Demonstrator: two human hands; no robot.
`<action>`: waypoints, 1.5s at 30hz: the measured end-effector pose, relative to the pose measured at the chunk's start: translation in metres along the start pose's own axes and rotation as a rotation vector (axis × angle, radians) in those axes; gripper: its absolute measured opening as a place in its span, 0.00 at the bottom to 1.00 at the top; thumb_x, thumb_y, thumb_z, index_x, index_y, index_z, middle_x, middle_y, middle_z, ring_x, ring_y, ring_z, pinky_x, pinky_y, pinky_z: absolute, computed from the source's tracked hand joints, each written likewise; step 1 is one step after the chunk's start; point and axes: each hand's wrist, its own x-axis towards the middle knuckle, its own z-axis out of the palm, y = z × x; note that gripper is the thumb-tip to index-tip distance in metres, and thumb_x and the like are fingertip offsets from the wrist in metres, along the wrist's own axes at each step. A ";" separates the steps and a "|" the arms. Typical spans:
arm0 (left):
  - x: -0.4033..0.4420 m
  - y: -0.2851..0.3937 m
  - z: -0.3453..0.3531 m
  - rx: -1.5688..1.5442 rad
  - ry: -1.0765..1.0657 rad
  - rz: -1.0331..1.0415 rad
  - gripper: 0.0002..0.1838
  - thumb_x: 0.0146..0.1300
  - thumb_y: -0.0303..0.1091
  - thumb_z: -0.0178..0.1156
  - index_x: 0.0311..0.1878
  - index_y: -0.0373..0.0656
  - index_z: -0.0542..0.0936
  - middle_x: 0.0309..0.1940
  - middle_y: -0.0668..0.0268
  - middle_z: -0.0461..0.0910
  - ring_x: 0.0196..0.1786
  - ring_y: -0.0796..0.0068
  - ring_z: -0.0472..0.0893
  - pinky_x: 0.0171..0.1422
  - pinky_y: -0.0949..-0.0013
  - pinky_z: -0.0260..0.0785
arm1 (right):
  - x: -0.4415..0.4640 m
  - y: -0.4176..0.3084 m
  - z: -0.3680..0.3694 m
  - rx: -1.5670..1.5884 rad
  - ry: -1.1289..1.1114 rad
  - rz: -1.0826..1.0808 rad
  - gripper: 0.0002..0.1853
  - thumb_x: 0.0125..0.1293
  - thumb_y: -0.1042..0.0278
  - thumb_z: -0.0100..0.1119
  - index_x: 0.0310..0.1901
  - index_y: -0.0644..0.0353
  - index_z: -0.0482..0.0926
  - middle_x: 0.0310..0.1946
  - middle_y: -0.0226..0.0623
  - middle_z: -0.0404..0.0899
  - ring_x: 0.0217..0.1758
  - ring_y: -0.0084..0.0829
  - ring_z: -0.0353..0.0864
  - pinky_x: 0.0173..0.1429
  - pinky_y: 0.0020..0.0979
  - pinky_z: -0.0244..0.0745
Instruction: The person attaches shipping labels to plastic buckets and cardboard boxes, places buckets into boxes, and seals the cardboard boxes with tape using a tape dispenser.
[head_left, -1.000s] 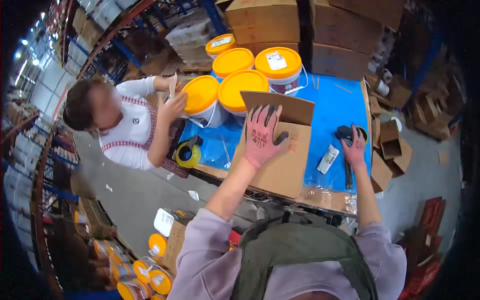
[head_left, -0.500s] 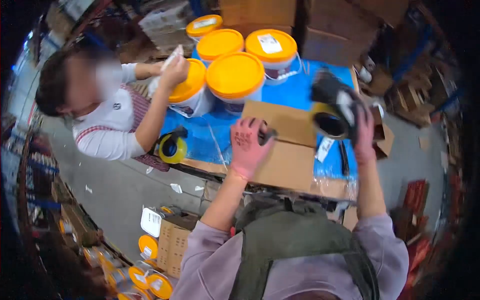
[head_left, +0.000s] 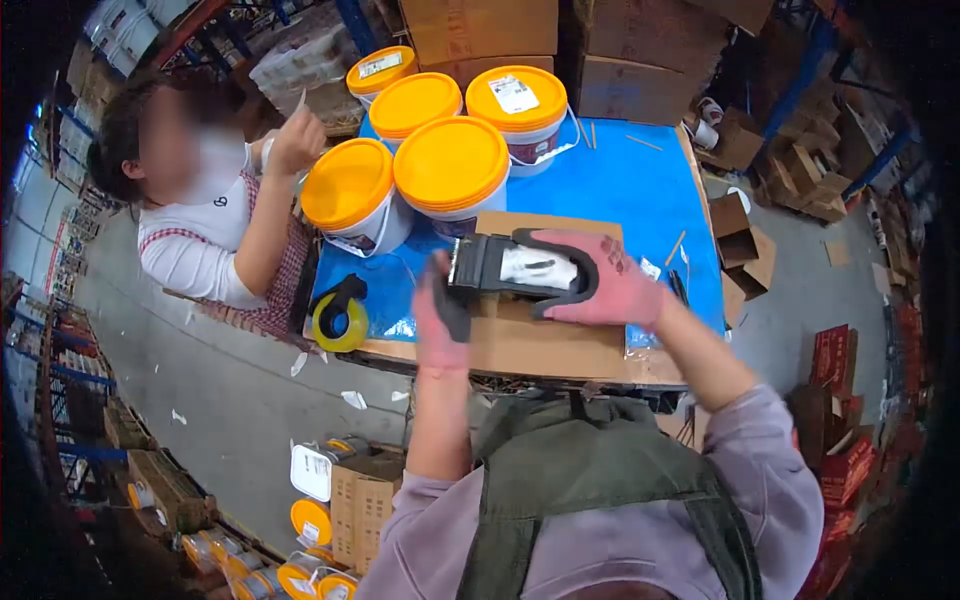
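My right hand [head_left: 615, 285], in a pink glove with dark palm, grips a black tape dispenser [head_left: 486, 266] with its toothed edge pointing left. The dispenser lies across a closed brown cardboard box [head_left: 560, 340], over its middle; whether it presses on the box I cannot tell. My left hand [head_left: 443, 325], gloved alike and a little blurred, stands upright at the box's left side. Its fingers look stretched out, with the palm towards the box. Any tape under the dispenser is hidden.
Several white buckets with orange lids [head_left: 450, 165] stand behind the box on the blue-covered table [head_left: 640, 190]. A yellow tape roll in a dispenser [head_left: 340, 322] sits at the table's left corner. At the left, a co-worker [head_left: 205, 240] raises a hand. Cartons [head_left: 480, 30] stack behind.
My right hand has brought the tape dispenser left from the right side to over the box. My left hand has shifted off the box's top to its left side. The co-worker's hand has moved away from the buckets.
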 end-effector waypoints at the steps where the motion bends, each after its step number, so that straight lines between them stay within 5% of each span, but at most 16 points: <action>1: 0.005 0.012 -0.019 -0.147 -0.074 0.055 0.13 0.74 0.42 0.49 0.43 0.45 0.78 0.44 0.62 0.81 0.48 0.63 0.78 0.61 0.56 0.69 | -0.002 -0.011 -0.011 -0.079 -0.044 0.028 0.37 0.50 0.55 0.75 0.63 0.52 0.74 0.59 0.42 0.77 0.62 0.42 0.75 0.65 0.38 0.69; 5: -0.002 0.070 -0.066 0.010 0.358 0.300 0.14 0.74 0.44 0.50 0.33 0.47 0.71 0.41 0.60 0.76 0.47 0.58 0.76 0.61 0.53 0.70 | -0.005 0.007 -0.060 -0.110 -0.166 0.050 0.29 0.53 0.54 0.73 0.55 0.57 0.79 0.47 0.41 0.85 0.48 0.35 0.85 0.57 0.33 0.76; 6: -0.018 0.071 -0.034 0.154 0.294 0.342 0.15 0.73 0.48 0.51 0.39 0.45 0.73 0.45 0.58 0.76 0.49 0.59 0.77 0.62 0.54 0.70 | -0.004 0.015 -0.059 -0.022 -0.133 0.035 0.28 0.54 0.58 0.73 0.55 0.59 0.79 0.47 0.40 0.85 0.48 0.32 0.85 0.58 0.32 0.76; 10: -0.036 0.024 0.054 0.614 -0.153 0.290 0.27 0.50 0.20 0.60 0.56 0.42 0.70 0.58 0.63 0.69 0.62 0.66 0.72 0.70 0.61 0.62 | 0.000 0.027 -0.046 0.350 0.010 0.095 0.32 0.53 0.67 0.74 0.61 0.63 0.74 0.53 0.37 0.82 0.55 0.24 0.79 0.64 0.31 0.72; 13: -0.030 -0.036 0.053 1.013 -0.110 0.394 0.36 0.51 0.24 0.66 0.65 0.35 0.65 0.64 0.58 0.69 0.65 0.60 0.70 0.71 0.61 0.61 | 0.000 0.026 -0.038 0.373 0.022 0.044 0.39 0.49 0.67 0.77 0.64 0.64 0.70 0.58 0.41 0.78 0.60 0.28 0.76 0.66 0.32 0.70; 15: -0.029 -0.039 0.074 0.733 -0.049 0.255 0.37 0.54 0.27 0.67 0.67 0.32 0.63 0.65 0.53 0.68 0.65 0.59 0.71 0.69 0.61 0.63 | 0.001 0.023 -0.042 0.347 0.008 0.011 0.42 0.48 0.66 0.77 0.66 0.63 0.69 0.58 0.42 0.78 0.61 0.30 0.76 0.66 0.32 0.70; 21: -0.025 -0.055 0.078 0.995 0.193 0.218 0.25 0.65 0.25 0.61 0.65 0.34 0.68 0.55 0.57 0.76 0.58 0.68 0.74 0.64 0.65 0.65 | -0.022 0.055 -0.016 0.227 0.155 -0.042 0.44 0.46 0.67 0.78 0.67 0.63 0.67 0.61 0.42 0.75 0.64 0.30 0.74 0.69 0.33 0.66; 23: -0.019 -0.051 0.074 1.101 0.120 0.228 0.23 0.65 0.29 0.62 0.61 0.33 0.71 0.52 0.56 0.78 0.55 0.65 0.76 0.62 0.65 0.67 | -0.031 0.062 0.001 0.790 0.393 -0.002 0.44 0.46 0.67 0.78 0.67 0.63 0.67 0.64 0.44 0.72 0.66 0.33 0.72 0.71 0.35 0.64; 25: -0.013 -0.043 0.073 1.205 0.051 0.234 0.21 0.65 0.32 0.63 0.57 0.32 0.73 0.49 0.56 0.80 0.52 0.62 0.78 0.59 0.65 0.69 | -0.033 0.071 0.008 0.830 0.439 -0.008 0.45 0.46 0.67 0.78 0.67 0.63 0.67 0.66 0.47 0.69 0.67 0.36 0.71 0.72 0.37 0.64; 27: -0.011 -0.028 0.077 0.836 0.310 0.205 0.18 0.67 0.34 0.62 0.55 0.33 0.75 0.49 0.61 0.79 0.52 0.67 0.77 0.60 0.65 0.68 | -0.034 0.078 0.002 0.351 0.311 -0.062 0.44 0.46 0.65 0.79 0.67 0.62 0.68 0.63 0.46 0.73 0.66 0.37 0.73 0.71 0.36 0.65; 31: 0.019 0.028 0.004 0.729 0.259 0.333 0.14 0.68 0.35 0.60 0.49 0.34 0.76 0.44 0.65 0.79 0.49 0.71 0.77 0.58 0.66 0.69 | 0.009 -0.005 -0.067 -0.124 -0.210 -0.027 0.32 0.52 0.47 0.72 0.57 0.55 0.78 0.48 0.45 0.82 0.54 0.41 0.80 0.64 0.34 0.70; 34: 0.043 0.003 -0.117 1.466 0.560 0.440 0.12 0.63 0.32 0.61 0.46 0.36 0.76 0.39 0.61 0.79 0.43 0.67 0.78 0.53 0.64 0.71 | 0.033 0.006 -0.065 -0.247 -0.320 0.034 0.31 0.54 0.42 0.67 0.55 0.52 0.79 0.44 0.44 0.82 0.51 0.42 0.80 0.63 0.36 0.69; 36: 0.037 -0.049 -0.149 1.375 -0.004 0.019 0.19 0.62 0.37 0.63 0.52 0.36 0.76 0.43 0.56 0.80 0.50 0.61 0.79 0.58 0.63 0.71 | 0.038 0.003 -0.056 -0.368 -0.325 -0.020 0.31 0.54 0.39 0.64 0.54 0.51 0.79 0.41 0.40 0.82 0.50 0.41 0.80 0.64 0.35 0.67; 37: 0.059 -0.107 -0.230 1.193 0.187 -0.104 0.29 0.59 0.37 0.67 0.62 0.37 0.73 0.52 0.53 0.79 0.58 0.62 0.77 0.63 0.62 0.69 | 0.036 0.003 -0.055 -0.361 -0.323 -0.003 0.31 0.54 0.39 0.64 0.54 0.51 0.79 0.41 0.40 0.82 0.50 0.41 0.80 0.64 0.35 0.67; 41: 0.029 -0.056 -0.206 1.100 0.053 -0.339 0.37 0.58 0.34 0.69 0.69 0.37 0.66 0.61 0.52 0.73 0.61 0.63 0.74 0.65 0.62 0.67 | -0.003 0.018 -0.087 -0.379 -0.281 0.009 0.31 0.50 0.43 0.69 0.53 0.52 0.80 0.40 0.38 0.83 0.50 0.39 0.80 0.62 0.34 0.67; 45: -0.045 0.000 -0.108 1.098 0.042 -0.111 0.29 0.71 0.32 0.54 0.73 0.36 0.61 0.67 0.56 0.68 0.66 0.66 0.69 0.71 0.64 0.61 | -0.069 0.034 -0.166 -0.407 -0.399 0.277 0.36 0.46 0.50 0.75 0.59 0.48 0.77 0.45 0.38 0.83 0.51 0.37 0.81 0.62 0.33 0.68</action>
